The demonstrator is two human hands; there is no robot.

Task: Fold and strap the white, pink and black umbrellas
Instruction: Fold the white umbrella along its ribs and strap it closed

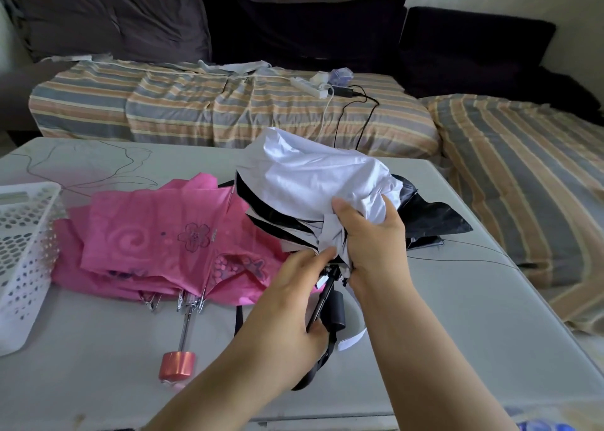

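The white umbrella [310, 175], black on its inner side, is lifted over the middle of the grey table [114, 349]. My right hand [372, 237] grips its bunched white canopy near the ribs. My left hand [287, 303] holds the umbrella's black shaft and pinches a fold of white cloth. Its black handle [336, 309] hangs between my wrists. The pink umbrella [157, 241] lies loose and unfolded on the table to the left, its pink handle [178, 365] pointing toward me. The black umbrella [431, 218] lies behind my right hand, mostly hidden.
A white perforated basket [26, 251] sits at the table's left edge. Beyond the table is a sofa with a striped cover [196, 110], a power strip [307, 87] and cables. A striped cushion [523, 175] lies to the right.
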